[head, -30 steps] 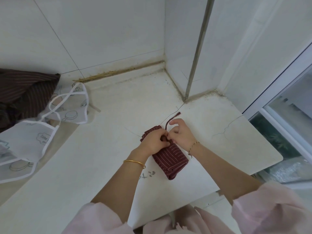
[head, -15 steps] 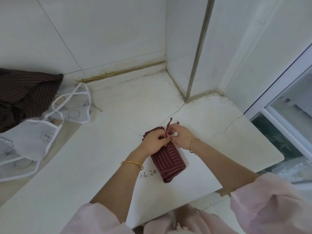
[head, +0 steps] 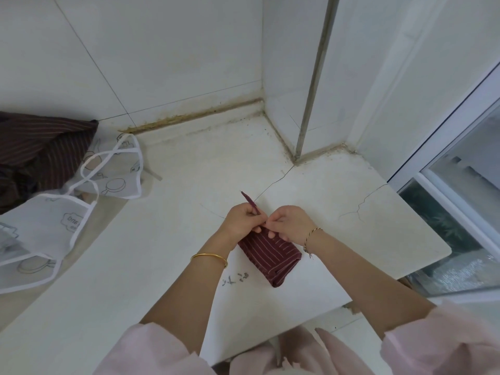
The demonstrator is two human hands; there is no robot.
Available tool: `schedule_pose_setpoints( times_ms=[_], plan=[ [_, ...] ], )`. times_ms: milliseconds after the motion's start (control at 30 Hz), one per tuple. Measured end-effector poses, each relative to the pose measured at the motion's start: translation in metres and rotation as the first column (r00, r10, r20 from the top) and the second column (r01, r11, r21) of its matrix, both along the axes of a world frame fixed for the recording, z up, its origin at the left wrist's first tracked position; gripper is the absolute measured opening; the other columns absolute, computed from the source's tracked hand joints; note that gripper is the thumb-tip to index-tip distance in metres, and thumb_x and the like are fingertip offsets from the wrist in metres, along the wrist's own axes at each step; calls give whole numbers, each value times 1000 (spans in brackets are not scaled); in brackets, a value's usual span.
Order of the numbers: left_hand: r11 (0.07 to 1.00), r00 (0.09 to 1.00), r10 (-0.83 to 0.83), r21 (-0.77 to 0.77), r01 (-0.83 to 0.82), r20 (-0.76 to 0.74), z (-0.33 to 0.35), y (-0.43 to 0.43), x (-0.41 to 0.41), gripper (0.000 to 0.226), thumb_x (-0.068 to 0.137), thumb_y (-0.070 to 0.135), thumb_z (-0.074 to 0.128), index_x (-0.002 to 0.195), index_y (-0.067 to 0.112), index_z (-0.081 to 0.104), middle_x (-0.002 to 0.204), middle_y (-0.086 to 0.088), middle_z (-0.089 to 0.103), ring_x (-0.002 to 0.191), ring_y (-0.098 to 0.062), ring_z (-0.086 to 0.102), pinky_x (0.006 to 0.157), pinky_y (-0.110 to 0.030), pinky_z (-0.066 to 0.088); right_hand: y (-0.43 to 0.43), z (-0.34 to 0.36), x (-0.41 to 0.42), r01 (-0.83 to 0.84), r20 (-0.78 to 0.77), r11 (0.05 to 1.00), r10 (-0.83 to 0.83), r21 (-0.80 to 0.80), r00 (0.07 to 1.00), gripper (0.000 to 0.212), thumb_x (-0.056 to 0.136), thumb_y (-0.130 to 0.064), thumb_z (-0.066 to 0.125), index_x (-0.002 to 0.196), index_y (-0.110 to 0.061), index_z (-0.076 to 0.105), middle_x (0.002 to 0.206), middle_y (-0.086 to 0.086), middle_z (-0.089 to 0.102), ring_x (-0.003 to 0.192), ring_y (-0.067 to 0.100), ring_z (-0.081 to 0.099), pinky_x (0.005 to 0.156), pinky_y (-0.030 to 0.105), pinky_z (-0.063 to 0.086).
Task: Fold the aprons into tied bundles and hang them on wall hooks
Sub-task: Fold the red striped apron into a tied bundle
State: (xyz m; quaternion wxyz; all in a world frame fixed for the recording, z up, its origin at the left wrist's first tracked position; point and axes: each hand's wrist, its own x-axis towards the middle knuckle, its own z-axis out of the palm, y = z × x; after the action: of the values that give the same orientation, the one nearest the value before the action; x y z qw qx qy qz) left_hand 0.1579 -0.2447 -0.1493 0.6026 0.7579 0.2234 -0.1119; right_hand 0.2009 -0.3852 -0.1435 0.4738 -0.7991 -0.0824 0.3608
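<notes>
Folded red apron (head: 270,255) on tabletop (head: 189,171); my left hand (head: 243,220) and right hand (head: 290,223), together, pinch its tie (head: 250,201), knotting. Unfolded: white aprons (head: 48,228), dark apron (head: 35,147). Hanging not yet done.

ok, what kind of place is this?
Probably a home kitchen or utility corner: white wall tiles, a cracked stone counter with grimy grout, a sliding window at right, and aprons heaped at left.

"What encloses the place?"
"Glossy white wall tiles (head: 162,63), with a thin grey metal vertical strip (head: 315,77) running down the jutting pillar."
"And lower down?"
"A cracked white stone tabletop (head: 378,234), with a white-framed glass window (head: 470,169) to its right."
</notes>
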Motion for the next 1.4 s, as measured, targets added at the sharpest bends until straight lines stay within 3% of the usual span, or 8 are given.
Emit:
schedule_pose_setpoints(
  times_ms=[300,467,600,667,1033,1133,1267,1400],
  plan=[
    [933,957,-290,216,287,-17,3,-3,6,23,77,1,66,73,19,54,74,5,58,70,-11,55,70,-26,48,-1,-8,14,26,187,1000,-28,10,982,14,91,-3,49,98,-11,59,83,-3,58,59,11,56,45,5,38],
    [696,854,-519,589,410,19,4,-9,4,17,78,-1,54,86,14,58,85,1,59,81,-15,51,67,-28,41,-2,-19,17,-83,140,996,87,-35,986,25,87,1,46,75,-20,52,75,3,57,69,16,51,57,21,41],
    [393,758,-652,844,364,-23,2,-12,1,20,81,2,49,99,10,54,98,-3,53,86,-21,50,63,-29,32,-6,-25,13,-53,28,997,52,55,998,26,87,4,45,80,-20,55,82,6,60,79,18,56,60,21,43],
    [334,750,-661,885,326,-27,0,-15,-1,24,83,3,47,106,8,51,105,-7,48,90,-23,49,62,-32,34,-7,-28,11,-28,-48,993,34,117,998,28,87,8,42,80,-16,56,74,3,56,75,18,53,60,22,42],
    [390,818,-573,898,206,61,-17,7,2,14,95,26,50,88,14,55,86,0,53,85,-20,49,68,-26,27,-10,-28,19,41,-115,983,-20,180,993,14,93,0,52,86,-11,56,79,9,56,60,14,64,64,27,59],
    [541,861,-504,802,252,70,-16,13,2,21,94,25,52,75,16,47,73,3,50,74,-19,50,63,-28,32,-8,-26,22,26,-126,992,-10,124,992,14,94,-9,47,82,-10,54,80,8,57,73,16,60,76,34,55],
    [628,892,-446,737,250,78,-15,13,0,20,93,26,54,76,17,49,72,3,54,72,-19,51,64,-30,39,-8,-25,21,158,-255,970,-108,183,961,19,93,-12,47,76,-11,55,76,4,56,69,12,54,69,27,50],
    [610,895,-440,754,242,69,-15,12,-1,19,93,27,54,77,17,52,76,0,58,75,-20,53,67,-31,42,-10,-28,20,173,-150,974,-152,145,977,23,89,-2,54,70,-13,46,72,4,63,65,10,60,58,21,42]
  ],
)
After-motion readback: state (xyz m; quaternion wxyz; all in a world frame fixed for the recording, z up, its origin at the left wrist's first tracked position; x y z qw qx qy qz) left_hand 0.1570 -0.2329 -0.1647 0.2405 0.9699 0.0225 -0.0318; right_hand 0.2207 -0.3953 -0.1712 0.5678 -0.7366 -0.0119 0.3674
